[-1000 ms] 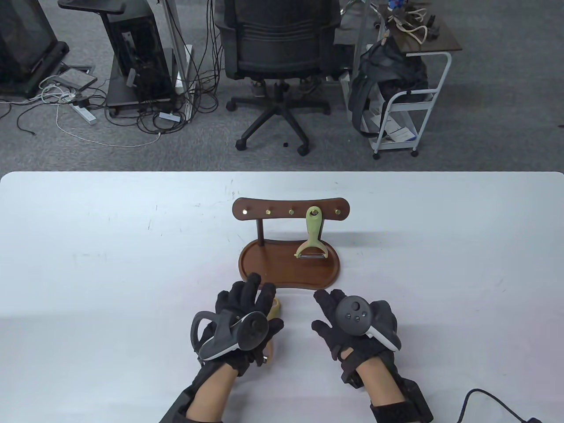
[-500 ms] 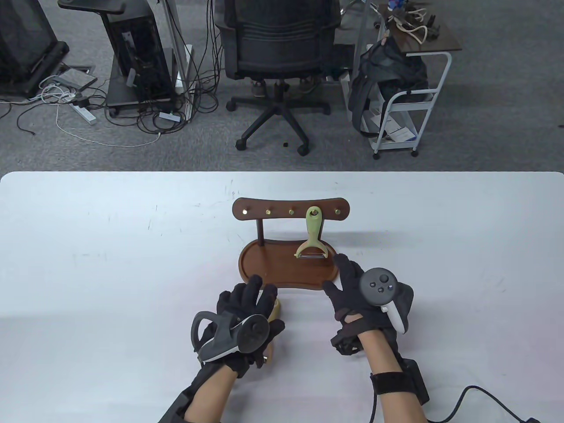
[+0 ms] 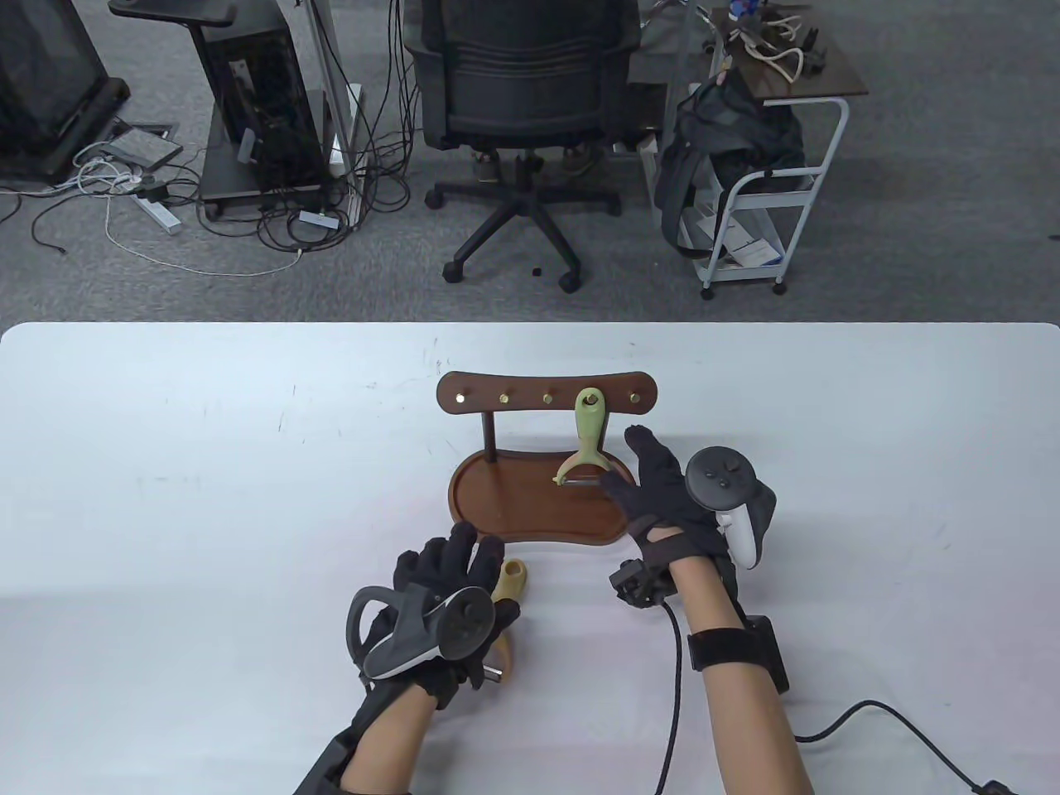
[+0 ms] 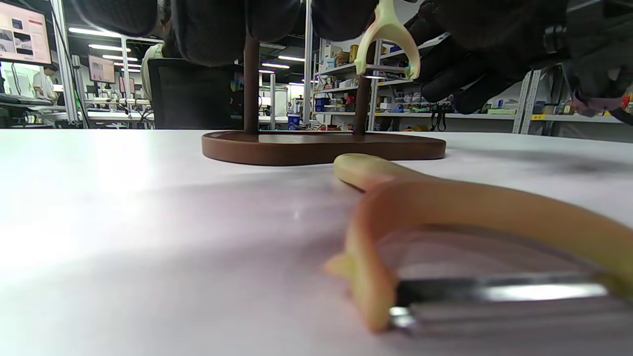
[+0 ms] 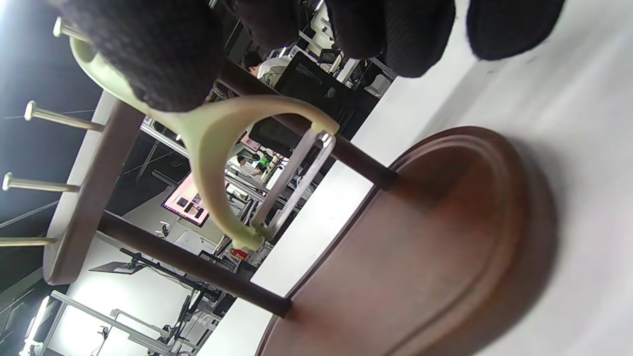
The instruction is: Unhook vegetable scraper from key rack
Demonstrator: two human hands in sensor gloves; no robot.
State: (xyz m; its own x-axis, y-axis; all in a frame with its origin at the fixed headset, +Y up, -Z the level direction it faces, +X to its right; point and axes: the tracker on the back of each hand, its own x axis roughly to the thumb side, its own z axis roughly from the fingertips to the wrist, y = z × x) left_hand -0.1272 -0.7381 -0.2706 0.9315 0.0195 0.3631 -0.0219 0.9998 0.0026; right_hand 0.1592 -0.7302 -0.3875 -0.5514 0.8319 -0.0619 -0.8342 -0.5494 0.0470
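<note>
While the hands work at its near half, these items are in view, listed by size:

Table (image 3: pixel 207 464): white top; carries the rack, both hands and a second peeler.

Key rack (image 3: pixel 538 501): dark wooden oval base near the table's centre, with two posts and a crossbar (image 3: pixel 546 392) fitted with brass pegs. In the right wrist view the pegs project from the bar (image 5: pixel 74 198).

Right hand (image 3: pixel 662 497): reaches over the right end of the rack base, fingers spread and extended, not closed on anything. In the right wrist view one fingertip (image 5: pixel 148 59) overlaps the upper yoke of the scraper; whether it touches cannot be told. The thumb lies close to the blade end in the table view.

Left hand (image 3: pixel 439 588): rests on the table just in front of the rack base, fingers loosely extended. It lies over the yellow peeler without a visible grip.

Vegetable scraper (image 3: pixel 586 439): pale green, Y-shaped. It hangs upright from the fourth peg from the left, blade end down and clear above the base. Left wrist view shows its fork (image 4: pixel 388 42) beside the right post.

Yellow peeler (image 3: pixel 507 592): lies flat on the table, partly beneath the left hand, with its metal blade (image 4: pixel 494 291) nearest the left wrist camera.
</note>
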